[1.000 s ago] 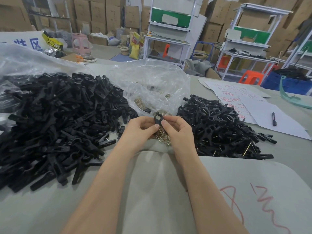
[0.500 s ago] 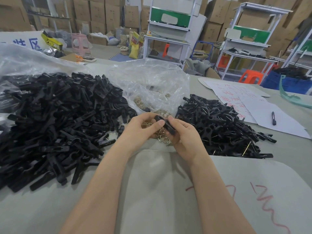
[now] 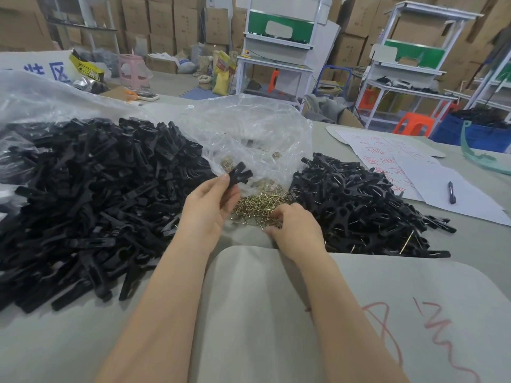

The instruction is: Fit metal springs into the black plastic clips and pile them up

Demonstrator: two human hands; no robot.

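A black clip (image 3: 240,174) is held up near the frame's centre. It is pinched at its lower end between the thumb and fingers of the left hand (image 3: 210,208), with its forked end pointed toward 1 o'clock. At 5 o'clock of it, a pile of brass-coloured springs (image 3: 260,205) is spread at the mouth of a clear plastic bag (image 3: 249,128). A large heap of loose clips (image 3: 83,194) is piled at 9 o'clock. A smaller heap (image 3: 359,205), with spring wire seen among its pieces, is piled at 3 o'clock.

All is borne by a grey table (image 3: 69,341). A grey sheet (image 3: 359,313) marked in red is laid at 5 o'clock, and white papers (image 3: 431,186) and a pen (image 3: 451,192) at 2 o'clock. Beyond, at 12 o'clock, cardboard boxes (image 3: 166,20) are stacked behind white racks (image 3: 279,51).

The hands are apart. The right hand (image 3: 297,230) is laid palm-down on the springs, fingers curled into them; whether one is pinched cannot be told.
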